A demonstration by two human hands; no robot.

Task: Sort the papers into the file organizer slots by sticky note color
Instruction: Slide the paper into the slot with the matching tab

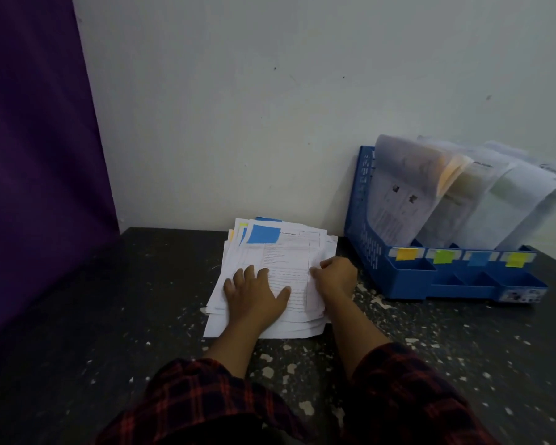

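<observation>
A loose stack of papers (270, 284) lies on the dark speckled worktop (109, 316), close to the white wall (238, 107). The top sheet carries a blue sticky note (264, 234) at its far left corner. The person's left hand (254, 293) rests flat on the near part of the stack, fingers (247, 274) spread and straight. The right hand (336, 276) sits at the stack's right edge, its fingers curled and seemingly pinching the top sheet's edge, though blur makes that hard to confirm. Both arms wear red plaid sleeves (398, 390). To the right stands a blue file organizer (408, 277) with four slots, papers already leaning in them. Its front labels read, left to right: orange tab (406, 254), green tab (443, 256), blue tab (478, 259), yellow tab (515, 260). A purple curtain (36, 155) hangs on the left.
</observation>
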